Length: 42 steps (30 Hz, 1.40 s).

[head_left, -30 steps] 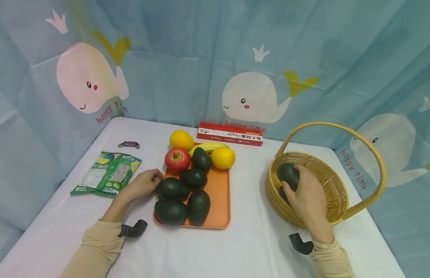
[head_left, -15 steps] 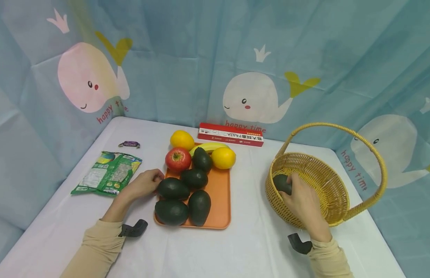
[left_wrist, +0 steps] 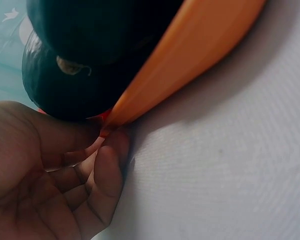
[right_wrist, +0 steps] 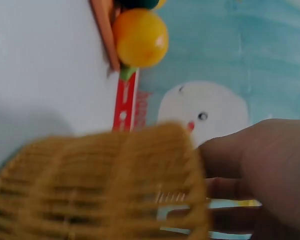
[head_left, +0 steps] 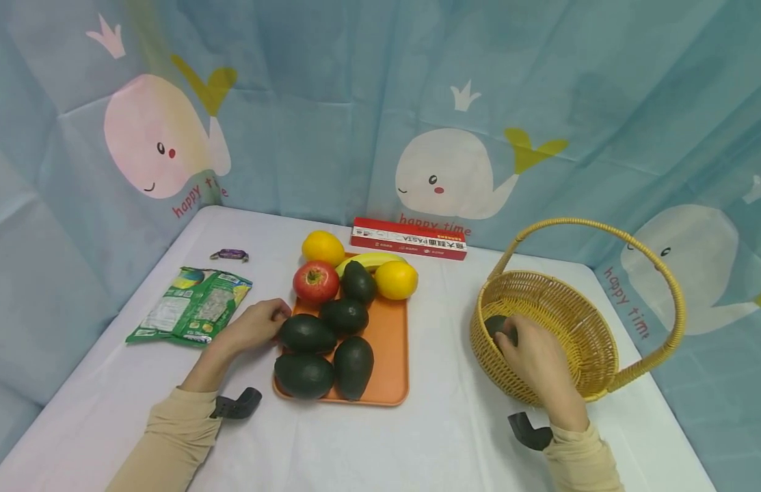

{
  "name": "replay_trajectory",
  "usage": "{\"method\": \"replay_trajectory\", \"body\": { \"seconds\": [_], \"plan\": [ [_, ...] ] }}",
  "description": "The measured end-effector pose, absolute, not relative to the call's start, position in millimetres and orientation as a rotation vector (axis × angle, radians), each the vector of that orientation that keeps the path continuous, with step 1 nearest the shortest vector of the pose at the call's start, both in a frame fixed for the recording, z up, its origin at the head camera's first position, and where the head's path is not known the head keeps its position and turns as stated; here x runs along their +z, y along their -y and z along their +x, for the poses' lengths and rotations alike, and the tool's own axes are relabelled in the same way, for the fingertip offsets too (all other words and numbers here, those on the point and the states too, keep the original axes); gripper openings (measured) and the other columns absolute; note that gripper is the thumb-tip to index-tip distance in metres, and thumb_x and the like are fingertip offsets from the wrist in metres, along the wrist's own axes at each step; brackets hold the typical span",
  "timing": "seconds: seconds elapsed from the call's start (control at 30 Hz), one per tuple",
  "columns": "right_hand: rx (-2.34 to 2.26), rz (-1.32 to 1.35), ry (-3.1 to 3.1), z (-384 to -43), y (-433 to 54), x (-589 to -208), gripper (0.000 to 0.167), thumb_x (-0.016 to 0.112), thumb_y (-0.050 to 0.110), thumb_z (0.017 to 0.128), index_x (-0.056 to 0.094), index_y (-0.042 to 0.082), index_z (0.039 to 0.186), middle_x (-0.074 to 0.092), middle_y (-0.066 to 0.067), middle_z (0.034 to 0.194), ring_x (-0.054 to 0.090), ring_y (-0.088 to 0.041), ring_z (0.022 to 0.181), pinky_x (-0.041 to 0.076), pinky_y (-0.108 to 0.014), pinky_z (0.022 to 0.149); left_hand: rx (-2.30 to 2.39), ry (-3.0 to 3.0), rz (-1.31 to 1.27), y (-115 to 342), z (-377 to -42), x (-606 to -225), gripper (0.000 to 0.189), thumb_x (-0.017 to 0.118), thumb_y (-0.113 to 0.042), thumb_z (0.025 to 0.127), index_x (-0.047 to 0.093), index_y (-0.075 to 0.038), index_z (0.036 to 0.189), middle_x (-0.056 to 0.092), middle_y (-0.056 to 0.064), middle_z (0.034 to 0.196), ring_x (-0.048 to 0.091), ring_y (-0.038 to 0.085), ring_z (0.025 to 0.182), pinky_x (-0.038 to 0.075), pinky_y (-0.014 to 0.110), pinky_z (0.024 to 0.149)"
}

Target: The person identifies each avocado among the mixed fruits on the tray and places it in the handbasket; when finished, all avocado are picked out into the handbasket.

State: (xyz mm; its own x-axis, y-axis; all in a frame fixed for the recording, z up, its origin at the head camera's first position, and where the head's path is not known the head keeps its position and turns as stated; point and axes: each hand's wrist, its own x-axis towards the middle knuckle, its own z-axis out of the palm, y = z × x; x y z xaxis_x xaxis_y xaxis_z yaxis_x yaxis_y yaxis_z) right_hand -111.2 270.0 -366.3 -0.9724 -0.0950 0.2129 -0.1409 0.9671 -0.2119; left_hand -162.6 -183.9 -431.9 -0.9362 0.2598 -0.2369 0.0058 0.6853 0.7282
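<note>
My left hand [head_left: 258, 322] pinches the left rim of an orange tray [head_left: 389, 362]; the left wrist view shows thumb and fingers [left_wrist: 109, 170] at that rim. Dark green avocados [head_left: 303, 376] lie on the tray, one right beside those fingers. Over on the right, my right hand [head_left: 537, 352] reaches down inside a wicker basket [head_left: 555, 290] and grips an avocado [head_left: 494, 324] low against the left wall. That avocado is partly hidden by the hand. The right wrist view has the basket's wall [right_wrist: 100, 180] covering the fingertips.
The tray's far end carries a red pomegranate [head_left: 316, 281], two yellow fruits [head_left: 396, 280] and bananas [head_left: 370, 260]. Behind it lies a red pasta box [head_left: 407, 239]. A green snack bag [head_left: 192, 307] and a purple wrapped candy [head_left: 230, 255] are at left. The basket's tall handle [head_left: 669, 287] arches up.
My right hand has lowered the avocado from the basket's mouth down into it, near the left wall. The left hand stays at the tray's rim.
</note>
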Motion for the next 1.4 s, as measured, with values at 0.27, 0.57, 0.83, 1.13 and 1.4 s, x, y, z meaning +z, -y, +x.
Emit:
{"method": "replay_trajectory", "body": {
  "seconds": [0.27,0.57,0.83,1.13,1.4],
  "plan": [
    [0.367,0.616,2.527,-105,-210,-368,0.02,0.074,0.007,0.078,0.066,0.006,0.096,0.067,-0.016,0.109,0.066,-0.031,0.094,0.055,-0.044,0.078,1.112,-2.59,0.219,186,-163,-434,0.019,0.053,-0.008,0.094,0.058,0.005,0.108,0.059,0.008,0.076,0.053,0.017,0.067,0.043,0.029,0.066],
    [0.26,1.262,2.54,-90,-131,-390,0.058,0.081,0.018,0.077,0.054,0.019,0.129,0.051,-0.011,0.143,0.052,-0.026,0.129,0.047,-0.041,0.102,1.136,-2.583,0.225,186,-161,-437,0.019,0.054,-0.008,0.093,0.058,0.005,0.106,0.059,0.007,0.074,0.053,0.016,0.066,0.043,0.029,0.066],
    [0.01,1.459,2.536,-77,-103,-413,0.077,0.077,0.041,0.081,0.039,0.031,0.148,0.038,-0.01,0.155,0.035,-0.034,0.143,0.042,-0.046,0.108,1.12,-2.591,0.226,183,-162,-433,0.019,0.054,-0.009,0.094,0.058,0.004,0.106,0.06,0.007,0.075,0.053,0.016,0.066,0.043,0.029,0.066],
    [-0.002,1.369,2.625,-80,-108,-412,0.069,0.073,0.038,0.086,0.043,0.023,0.146,0.039,-0.011,0.155,0.035,-0.036,0.143,0.042,-0.048,0.108,1.119,-2.581,0.239,183,-162,-430,0.02,0.055,-0.01,0.094,0.058,0.005,0.107,0.06,0.007,0.077,0.053,0.017,0.068,0.043,0.029,0.066],
    [0.084,1.242,2.659,-90,-119,-408,0.058,0.077,0.025,0.083,0.055,0.029,0.137,0.05,-0.009,0.137,0.049,-0.026,0.124,0.044,-0.043,0.102,1.135,-2.579,0.244,185,-162,-432,0.02,0.056,-0.01,0.093,0.058,0.005,0.106,0.061,0.008,0.077,0.054,0.017,0.068,0.044,0.029,0.066]
  ]
}}
